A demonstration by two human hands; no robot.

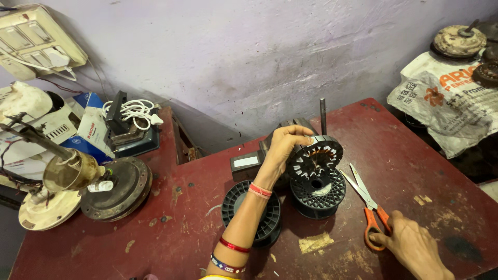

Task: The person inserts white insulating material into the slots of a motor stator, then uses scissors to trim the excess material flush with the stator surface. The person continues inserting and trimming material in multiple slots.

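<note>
My left hand (282,147) grips the top rim of a round slotted motor stator (316,156) with copper winding showing in its slots. The stator sits tilted on a metal shaft (322,116) above a black plastic spool (318,193). A second black spool (252,211) lies under my left forearm. My right hand (414,248) rests on the red table (181,228) with its fingers at the orange handles of a pair of scissors (367,203), whose blades lie open and point toward the stator.
Old fan motor parts (111,187) and a brass-coloured piece (70,170) crowd the left side. A switchboard (36,41) hangs on the wall, with boxes and a white cable (132,111) below. A printed sack (441,101) with rusty motor covers sits at the right.
</note>
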